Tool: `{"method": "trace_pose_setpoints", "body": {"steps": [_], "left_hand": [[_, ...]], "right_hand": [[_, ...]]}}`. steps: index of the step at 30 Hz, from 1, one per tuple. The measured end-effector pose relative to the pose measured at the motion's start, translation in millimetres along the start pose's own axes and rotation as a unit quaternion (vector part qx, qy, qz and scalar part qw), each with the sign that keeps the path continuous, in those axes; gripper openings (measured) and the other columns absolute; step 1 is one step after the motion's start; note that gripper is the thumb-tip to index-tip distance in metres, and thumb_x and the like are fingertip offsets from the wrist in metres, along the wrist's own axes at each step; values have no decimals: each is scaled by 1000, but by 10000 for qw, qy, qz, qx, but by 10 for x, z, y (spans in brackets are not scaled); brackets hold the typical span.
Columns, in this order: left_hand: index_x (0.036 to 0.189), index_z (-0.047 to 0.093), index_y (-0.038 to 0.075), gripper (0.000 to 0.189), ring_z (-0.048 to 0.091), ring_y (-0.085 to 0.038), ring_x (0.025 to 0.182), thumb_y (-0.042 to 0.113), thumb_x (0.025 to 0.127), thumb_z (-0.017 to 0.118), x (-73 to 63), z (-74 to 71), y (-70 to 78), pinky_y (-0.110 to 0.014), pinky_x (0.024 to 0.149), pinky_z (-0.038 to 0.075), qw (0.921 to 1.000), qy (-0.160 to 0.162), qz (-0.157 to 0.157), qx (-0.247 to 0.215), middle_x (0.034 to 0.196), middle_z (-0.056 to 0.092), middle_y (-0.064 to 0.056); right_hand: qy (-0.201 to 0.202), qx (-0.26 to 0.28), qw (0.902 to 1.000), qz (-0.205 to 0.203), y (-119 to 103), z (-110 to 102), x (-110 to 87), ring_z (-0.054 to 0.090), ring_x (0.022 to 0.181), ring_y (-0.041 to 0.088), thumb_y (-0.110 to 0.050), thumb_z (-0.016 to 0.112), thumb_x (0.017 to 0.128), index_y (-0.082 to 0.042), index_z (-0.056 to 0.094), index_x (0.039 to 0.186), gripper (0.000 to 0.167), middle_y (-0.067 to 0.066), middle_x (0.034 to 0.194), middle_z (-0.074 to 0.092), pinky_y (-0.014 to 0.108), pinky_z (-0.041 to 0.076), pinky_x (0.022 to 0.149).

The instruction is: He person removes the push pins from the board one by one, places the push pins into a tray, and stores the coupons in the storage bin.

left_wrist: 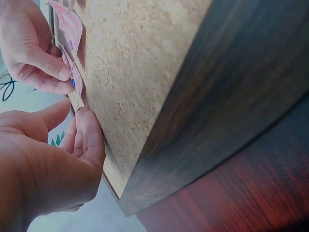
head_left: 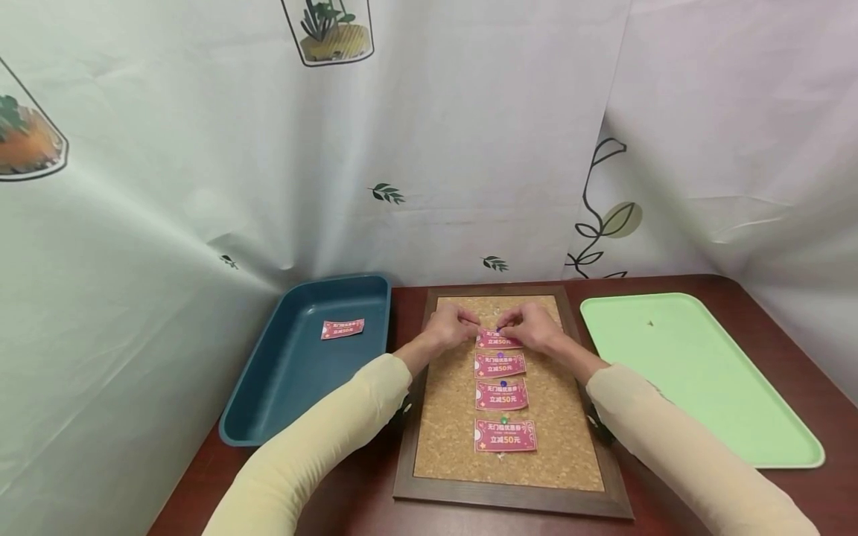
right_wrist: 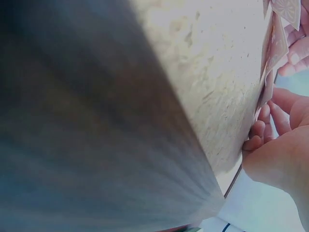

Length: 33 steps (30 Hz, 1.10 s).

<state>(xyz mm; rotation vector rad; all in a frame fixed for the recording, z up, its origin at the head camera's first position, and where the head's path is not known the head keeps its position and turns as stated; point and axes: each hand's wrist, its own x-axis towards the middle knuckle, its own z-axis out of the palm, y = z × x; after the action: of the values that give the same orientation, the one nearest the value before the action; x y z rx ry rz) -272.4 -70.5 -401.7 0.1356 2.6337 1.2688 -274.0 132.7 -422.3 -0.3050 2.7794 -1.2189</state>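
Note:
In the head view a framed cork board (head_left: 449, 439) bears several pink paper coupons in a column. My right hand (head_left: 532, 326) pinches a blue push pin (left_wrist: 73, 82) at the upper edge of the topmost coupon (head_left: 492, 342). The fingertips of my left hand (head_left: 450, 327) rest at that coupon's left end, with the thumb held apart from them in the left wrist view. Below, a purple push pin (head_left: 500, 355), a blue one and a green push pin (head_left: 504, 420) fix the lower coupons (head_left: 506, 439), whose edges lift slightly off the cork.
A deep blue tray (head_left: 288, 387) stands left of the board with one pink coupon (head_left: 342, 329) in it. To the right lies a light green tray (head_left: 704, 372) with a tiny object (head_left: 650, 324) on it. A patterned white cloth (head_left: 469, 149) hangs behind the dark red table (head_left: 355, 491).

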Motion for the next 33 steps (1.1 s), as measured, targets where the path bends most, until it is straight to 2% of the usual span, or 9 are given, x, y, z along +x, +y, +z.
{"method": "trace_pose_setpoints", "body": {"steps": [9, 14, 22, 33], "left_hand": [[101, 79, 10, 8, 60, -15, 75, 18, 98, 79, -2, 47, 32, -25, 62, 46, 9992, 182, -33, 342, 86, 71, -1], [98, 79, 11, 9, 59, -16, 76, 20, 98, 80, -3, 55, 28, -26, 62, 45, 9990, 194, -85, 385, 86, 71, -1], [97, 80, 10, 10, 57, -15, 76, 20, 98, 80, 4, 61, 18, -26, 62, 43, 9986, 167, 14, 499, 85, 71, 0], [95, 79, 11, 8, 57, -15, 76, 19, 98, 80, 4, 54, 18, -26, 64, 42, 9986, 162, 62, 504, 86, 72, 1]], "right_hand": [[-100, 10, 9997, 211, -29, -17, 21, 58, 89, 22, -4, 75, 98, -3, 80, 105, 9, 10, 103, 73, 32, 45, 76], [-167, 44, 9996, 214, -39, -19, 16, 58, 90, 22, -4, 74, 98, -3, 80, 104, 8, 10, 104, 73, 32, 46, 77], [-229, 129, 9995, 196, -37, -20, 12, 59, 90, 22, -3, 74, 98, -1, 79, 103, 8, 12, 104, 73, 30, 46, 75], [-17, 46, 9998, 200, -25, 11, 34, 59, 90, 23, -2, 69, 100, -1, 79, 102, 10, 11, 101, 72, 29, 46, 73]]}}
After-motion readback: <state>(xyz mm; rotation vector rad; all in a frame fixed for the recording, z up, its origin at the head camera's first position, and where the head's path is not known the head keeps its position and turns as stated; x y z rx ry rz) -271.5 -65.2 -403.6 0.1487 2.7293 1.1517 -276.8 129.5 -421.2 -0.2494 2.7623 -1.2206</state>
